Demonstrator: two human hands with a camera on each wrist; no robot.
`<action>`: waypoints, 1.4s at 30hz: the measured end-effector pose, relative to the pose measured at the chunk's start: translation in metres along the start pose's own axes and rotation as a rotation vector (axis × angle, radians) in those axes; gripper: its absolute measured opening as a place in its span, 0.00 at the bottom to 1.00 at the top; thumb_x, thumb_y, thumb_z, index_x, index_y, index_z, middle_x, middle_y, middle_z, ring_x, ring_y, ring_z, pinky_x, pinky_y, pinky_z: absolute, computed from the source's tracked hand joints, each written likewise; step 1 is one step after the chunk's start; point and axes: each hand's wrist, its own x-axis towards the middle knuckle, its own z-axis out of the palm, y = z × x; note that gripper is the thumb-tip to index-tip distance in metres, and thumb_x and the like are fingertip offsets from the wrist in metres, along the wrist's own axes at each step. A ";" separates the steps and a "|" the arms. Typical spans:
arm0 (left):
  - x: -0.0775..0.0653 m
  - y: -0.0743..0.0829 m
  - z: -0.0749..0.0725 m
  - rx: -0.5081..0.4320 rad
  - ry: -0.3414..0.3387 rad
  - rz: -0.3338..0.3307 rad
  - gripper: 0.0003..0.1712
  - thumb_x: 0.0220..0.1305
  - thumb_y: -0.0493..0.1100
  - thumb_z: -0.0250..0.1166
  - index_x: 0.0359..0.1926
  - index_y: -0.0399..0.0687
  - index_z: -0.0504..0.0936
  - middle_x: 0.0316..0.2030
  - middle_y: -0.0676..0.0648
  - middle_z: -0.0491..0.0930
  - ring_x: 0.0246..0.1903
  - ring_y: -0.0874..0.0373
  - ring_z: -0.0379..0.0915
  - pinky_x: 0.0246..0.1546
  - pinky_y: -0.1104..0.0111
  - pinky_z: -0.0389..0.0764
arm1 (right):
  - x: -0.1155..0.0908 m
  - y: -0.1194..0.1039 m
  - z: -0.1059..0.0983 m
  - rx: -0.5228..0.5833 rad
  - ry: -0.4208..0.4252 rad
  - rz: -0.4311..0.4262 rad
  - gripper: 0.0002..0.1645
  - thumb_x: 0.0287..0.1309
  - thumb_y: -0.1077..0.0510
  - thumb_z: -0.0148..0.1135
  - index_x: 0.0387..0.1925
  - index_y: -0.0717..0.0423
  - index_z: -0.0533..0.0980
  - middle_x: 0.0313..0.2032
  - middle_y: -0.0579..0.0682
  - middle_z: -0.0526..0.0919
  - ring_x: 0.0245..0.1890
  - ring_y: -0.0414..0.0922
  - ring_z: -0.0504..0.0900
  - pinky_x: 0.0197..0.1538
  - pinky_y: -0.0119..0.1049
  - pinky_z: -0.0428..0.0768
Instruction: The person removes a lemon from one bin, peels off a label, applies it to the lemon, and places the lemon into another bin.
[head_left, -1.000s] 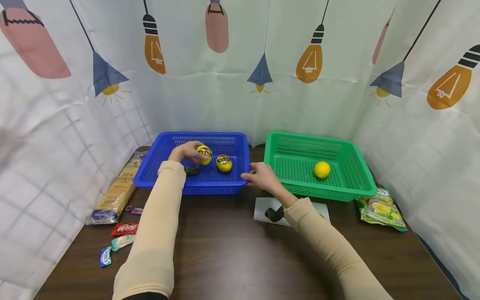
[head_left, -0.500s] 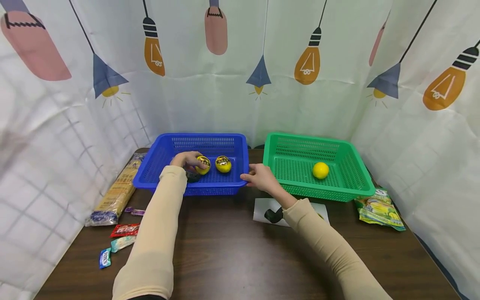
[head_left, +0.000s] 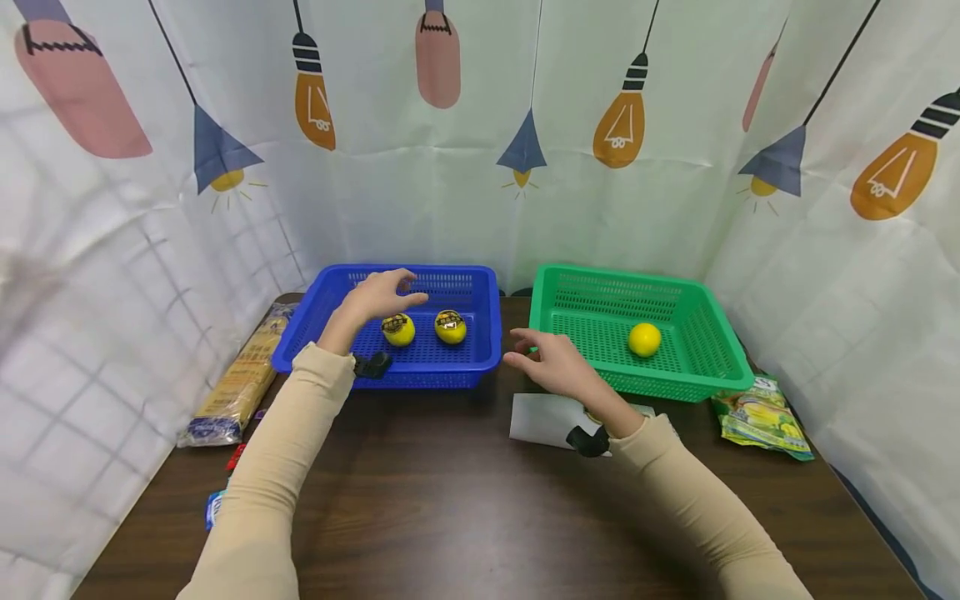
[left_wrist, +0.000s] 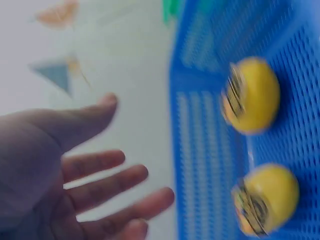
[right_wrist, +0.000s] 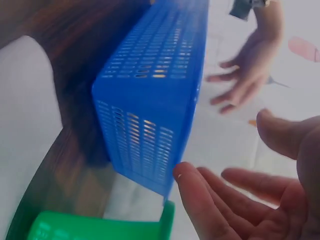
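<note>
My left hand [head_left: 378, 296] is over the blue basket [head_left: 489, 333], its fingers relaxed and holding nothing. Below it, two round yellow things with black-and-gold labels rest on the basket floor: a left one [head_left: 398, 331] and a right one [head_left: 451, 328]. In the left wrist view the left hand [left_wrist: 75, 170] has its thumb and fingers spread apart. Just beyond the blue basket's right rim is my right hand [head_left: 555, 364], fingers loosely bent around nothing. From the right wrist view, the right hand [right_wrist: 250, 200] appears close to the rim; whether a fingertip touches it I cannot tell.
A green basket [head_left: 720, 333] stands at the right, holding a plain yellow ball [head_left: 644, 340]. White paper [head_left: 543, 419] lies beneath the right wrist. A long yellow package [head_left: 240, 375] flanks the left; green-yellow packets [head_left: 763, 421] lie right. Small wrapped packets are partly behind the left sleeve.
The left hand has let go of the left labelled yellow thing in the blue basket and risen above it. The right hand has released the blue rim and drawn back right.
</note>
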 end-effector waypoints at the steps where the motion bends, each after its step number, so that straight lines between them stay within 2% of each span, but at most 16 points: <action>1: -0.007 0.007 0.001 -0.013 0.035 0.050 0.34 0.73 0.58 0.55 0.71 0.43 0.67 0.64 0.35 0.74 0.61 0.38 0.73 0.61 0.44 0.74 | -0.006 0.000 -0.002 -0.008 -0.006 -0.019 0.32 0.68 0.43 0.59 0.67 0.55 0.71 0.50 0.53 0.87 0.46 0.50 0.88 0.45 0.42 0.86; 5: -0.035 0.035 0.013 -0.088 0.136 0.240 0.25 0.73 0.56 0.57 0.64 0.49 0.75 0.55 0.42 0.83 0.49 0.45 0.82 0.51 0.51 0.82 | -0.027 0.007 0.000 -0.025 -0.045 -0.100 0.29 0.67 0.45 0.61 0.64 0.54 0.74 0.51 0.53 0.86 0.45 0.45 0.87 0.44 0.37 0.86; 9: -0.059 0.053 0.040 -0.162 0.149 0.370 0.20 0.73 0.54 0.58 0.58 0.52 0.80 0.50 0.47 0.86 0.45 0.51 0.84 0.47 0.53 0.84 | -0.047 0.017 0.011 -0.055 -0.086 -0.163 0.28 0.66 0.46 0.62 0.62 0.54 0.75 0.52 0.54 0.86 0.45 0.44 0.86 0.43 0.35 0.87; 12: -0.071 0.058 0.064 -0.200 0.112 0.423 0.18 0.74 0.53 0.57 0.56 0.51 0.81 0.50 0.49 0.86 0.45 0.55 0.83 0.48 0.56 0.84 | -0.059 0.024 0.020 -0.062 -0.111 -0.195 0.27 0.65 0.46 0.63 0.61 0.55 0.76 0.51 0.54 0.86 0.43 0.45 0.86 0.41 0.33 0.87; 15: -0.077 0.060 0.089 -0.212 0.053 0.478 0.17 0.74 0.51 0.56 0.55 0.51 0.81 0.48 0.51 0.86 0.44 0.59 0.82 0.47 0.64 0.84 | -0.070 0.032 0.026 -0.053 -0.123 -0.217 0.26 0.65 0.47 0.64 0.59 0.57 0.77 0.51 0.54 0.86 0.42 0.44 0.87 0.38 0.29 0.86; 18: -0.078 0.061 0.111 -0.230 -0.022 0.512 0.15 0.74 0.50 0.57 0.55 0.53 0.81 0.45 0.53 0.87 0.41 0.63 0.80 0.43 0.72 0.81 | -0.076 0.039 0.030 -0.036 -0.133 -0.222 0.25 0.65 0.48 0.64 0.57 0.58 0.78 0.50 0.54 0.87 0.40 0.43 0.87 0.38 0.26 0.84; 21: -0.075 0.062 0.129 -0.268 -0.091 0.525 0.15 0.73 0.49 0.58 0.55 0.51 0.81 0.43 0.52 0.87 0.39 0.65 0.80 0.40 0.75 0.80 | -0.076 0.047 0.028 -0.020 -0.141 -0.216 0.23 0.65 0.48 0.64 0.55 0.57 0.79 0.47 0.52 0.88 0.39 0.40 0.86 0.38 0.25 0.83; 23: -0.071 0.064 0.139 -0.301 -0.126 0.524 0.17 0.73 0.50 0.58 0.56 0.50 0.80 0.44 0.51 0.87 0.41 0.64 0.81 0.43 0.74 0.81 | -0.074 0.053 0.022 -0.010 -0.150 -0.224 0.22 0.65 0.48 0.64 0.55 0.56 0.80 0.45 0.51 0.88 0.39 0.39 0.86 0.38 0.26 0.83; 26: -0.063 0.070 0.153 -0.406 -0.196 0.495 0.21 0.74 0.50 0.57 0.61 0.44 0.77 0.47 0.46 0.88 0.44 0.59 0.84 0.47 0.70 0.83 | -0.068 0.060 0.006 -0.002 -0.184 -0.260 0.20 0.66 0.49 0.63 0.55 0.53 0.81 0.45 0.50 0.89 0.39 0.37 0.85 0.40 0.27 0.84; 30: -0.048 0.080 0.165 -0.653 -0.325 0.381 0.29 0.77 0.50 0.51 0.70 0.37 0.66 0.55 0.36 0.83 0.50 0.49 0.85 0.54 0.59 0.84 | -0.056 0.067 -0.028 0.019 -0.207 -0.293 0.19 0.66 0.49 0.63 0.55 0.48 0.81 0.47 0.50 0.88 0.39 0.37 0.85 0.42 0.31 0.85; 34: -0.032 0.091 0.170 -0.879 -0.395 0.283 0.35 0.80 0.53 0.45 0.75 0.34 0.54 0.62 0.30 0.76 0.56 0.44 0.81 0.60 0.54 0.80 | -0.039 0.075 -0.068 0.032 -0.141 -0.238 0.20 0.64 0.49 0.66 0.56 0.48 0.80 0.47 0.49 0.88 0.42 0.37 0.85 0.45 0.35 0.85; 39: -0.019 0.102 0.174 -1.009 -0.424 0.217 0.39 0.81 0.55 0.40 0.79 0.38 0.39 0.66 0.32 0.72 0.60 0.45 0.79 0.64 0.57 0.78 | -0.005 0.095 -0.113 0.088 -0.047 -0.126 0.21 0.66 0.51 0.63 0.58 0.53 0.79 0.52 0.55 0.86 0.44 0.33 0.85 0.48 0.33 0.84; 42: -0.014 0.109 0.175 -1.078 -0.407 0.182 0.38 0.81 0.54 0.38 0.79 0.38 0.37 0.67 0.31 0.71 0.60 0.45 0.79 0.65 0.56 0.77 | 0.015 0.114 -0.133 0.163 0.010 -0.026 0.24 0.68 0.49 0.61 0.62 0.54 0.77 0.58 0.57 0.83 0.45 0.29 0.84 0.54 0.35 0.83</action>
